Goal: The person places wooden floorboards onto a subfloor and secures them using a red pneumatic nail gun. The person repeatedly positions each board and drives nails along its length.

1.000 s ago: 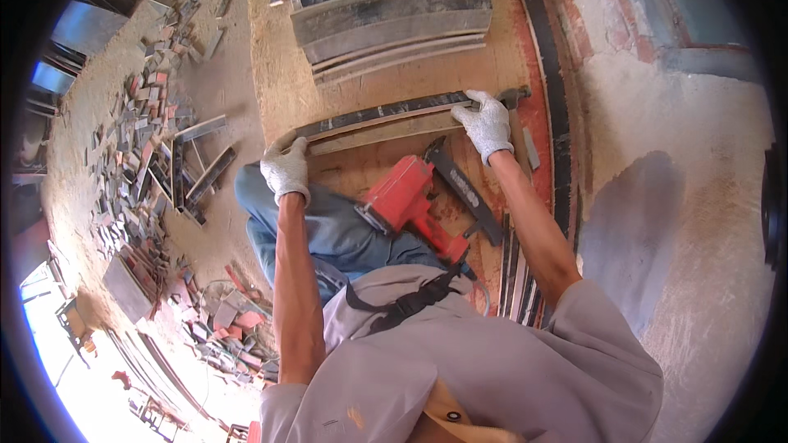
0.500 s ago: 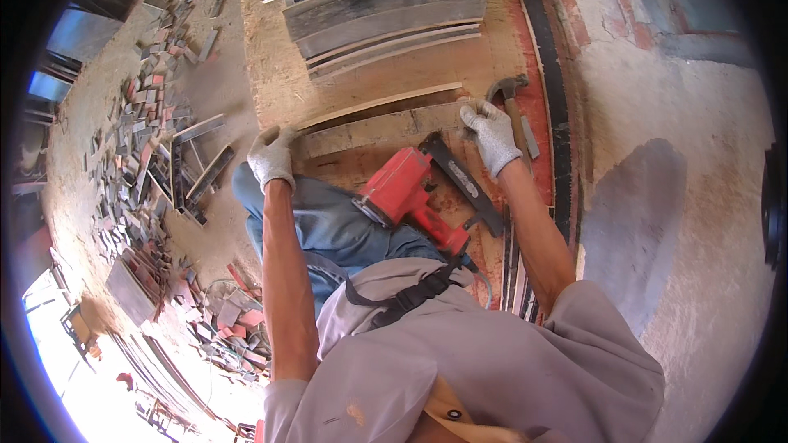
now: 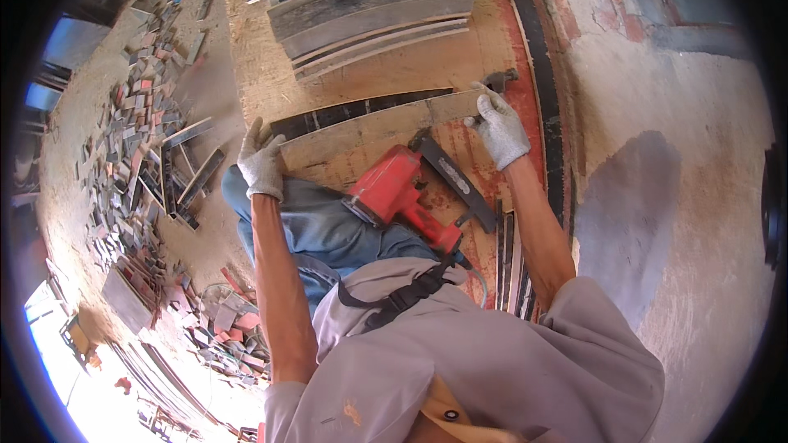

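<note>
My left hand [image 3: 262,162], in a pale knit work glove, is at the left end of a curved wooden plank [image 3: 382,125]. Its fingers are apart, and its thumb is close to the plank's end. The gloved right hand [image 3: 499,130] grips the plank's other end between thumb and fingers. Just beyond the plank lies a dark-faced strip [image 3: 361,110] with a thin pale edge. A hammer [image 3: 500,80] is partly hidden behind my right hand. Near my knee rests a red nail gun [image 3: 387,189] with a black magazine [image 3: 456,180].
Several curved boards [image 3: 369,12] are stacked at the far side of the wooden work surface [image 3: 345,78]. Offcuts [image 3: 135,127] litter the floor on the left. Long thin strips [image 3: 510,262] lie by my right forearm, and a plastered wall [image 3: 657,98] stands to the right.
My right hand has shifted outward along the plank, and the left hand's fingers have spread. More of the strip's dark face shows behind the plank. The nail gun stays in place.
</note>
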`<act>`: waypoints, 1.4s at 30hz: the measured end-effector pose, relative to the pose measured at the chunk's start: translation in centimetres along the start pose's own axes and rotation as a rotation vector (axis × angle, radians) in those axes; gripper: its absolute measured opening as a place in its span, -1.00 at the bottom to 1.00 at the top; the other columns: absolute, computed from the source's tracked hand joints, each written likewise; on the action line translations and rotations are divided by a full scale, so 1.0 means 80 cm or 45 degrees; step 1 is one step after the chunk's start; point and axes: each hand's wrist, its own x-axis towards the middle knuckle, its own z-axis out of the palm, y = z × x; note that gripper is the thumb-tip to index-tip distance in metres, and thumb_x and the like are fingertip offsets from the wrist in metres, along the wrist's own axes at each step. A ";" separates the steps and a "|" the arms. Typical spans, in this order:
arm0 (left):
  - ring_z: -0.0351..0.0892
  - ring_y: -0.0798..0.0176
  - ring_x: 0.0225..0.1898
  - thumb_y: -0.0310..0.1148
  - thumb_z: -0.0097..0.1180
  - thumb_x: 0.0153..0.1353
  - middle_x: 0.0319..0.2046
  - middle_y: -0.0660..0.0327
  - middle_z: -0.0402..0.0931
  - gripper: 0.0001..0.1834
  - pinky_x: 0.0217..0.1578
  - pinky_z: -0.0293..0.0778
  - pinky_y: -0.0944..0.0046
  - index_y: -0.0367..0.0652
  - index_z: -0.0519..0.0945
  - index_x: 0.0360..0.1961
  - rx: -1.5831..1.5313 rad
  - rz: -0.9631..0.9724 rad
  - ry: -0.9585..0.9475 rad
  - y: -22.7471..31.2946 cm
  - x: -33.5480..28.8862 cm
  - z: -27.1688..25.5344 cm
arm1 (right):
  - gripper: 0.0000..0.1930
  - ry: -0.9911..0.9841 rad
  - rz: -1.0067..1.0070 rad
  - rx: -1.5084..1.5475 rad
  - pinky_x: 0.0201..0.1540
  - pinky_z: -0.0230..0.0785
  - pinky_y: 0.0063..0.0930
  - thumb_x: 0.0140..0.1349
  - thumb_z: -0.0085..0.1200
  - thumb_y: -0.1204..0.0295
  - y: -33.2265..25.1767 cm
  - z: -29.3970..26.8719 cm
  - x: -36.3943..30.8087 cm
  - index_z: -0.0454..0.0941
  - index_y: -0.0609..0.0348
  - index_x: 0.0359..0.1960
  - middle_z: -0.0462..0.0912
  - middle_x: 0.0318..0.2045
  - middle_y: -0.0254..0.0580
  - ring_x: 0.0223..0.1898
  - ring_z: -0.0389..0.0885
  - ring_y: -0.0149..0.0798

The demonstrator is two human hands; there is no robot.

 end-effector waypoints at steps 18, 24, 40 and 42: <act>0.70 0.28 -0.14 -0.37 0.37 0.18 -0.13 0.11 0.77 -0.68 -0.02 0.56 0.29 -0.23 0.77 -0.03 0.674 0.148 0.032 0.015 -0.020 -0.009 | -0.61 0.331 0.055 -0.024 -0.29 0.71 -0.47 0.50 0.06 0.40 0.055 0.024 -0.032 0.46 0.32 0.26 0.66 -0.01 -0.11 -0.17 0.69 -0.33; 0.65 0.37 -0.27 -0.27 0.43 0.18 -0.30 0.20 0.76 -0.69 -0.15 0.57 0.32 -0.29 0.79 -0.17 0.601 -0.020 0.195 0.007 -0.014 -0.012 | -0.64 0.436 -0.002 -0.061 -0.31 0.72 -0.48 0.45 0.14 0.42 0.057 0.036 -0.025 0.53 0.35 0.19 0.67 -0.04 -0.10 -0.20 0.70 -0.32; 0.72 0.27 -0.14 -0.35 0.46 0.14 -0.13 0.05 0.77 -0.59 -0.07 0.59 0.31 -0.33 0.74 -0.01 0.528 0.009 0.145 0.013 -0.034 -0.022 | -0.73 0.402 -0.432 -0.577 -0.10 0.53 -0.52 0.33 0.28 0.46 0.079 0.043 0.005 0.69 0.35 0.00 0.78 -0.19 -0.19 -0.20 0.67 -0.44; 0.73 0.26 -0.14 -0.35 0.46 0.14 -0.14 0.05 0.77 -0.61 -0.04 0.59 0.30 -0.33 0.75 -0.03 0.732 -0.008 0.175 0.027 -0.040 -0.007 | -0.73 0.416 -0.347 -0.483 -0.10 0.53 -0.52 0.31 0.29 0.48 0.079 0.044 0.015 0.69 0.34 0.00 0.78 -0.18 -0.19 -0.20 0.67 -0.44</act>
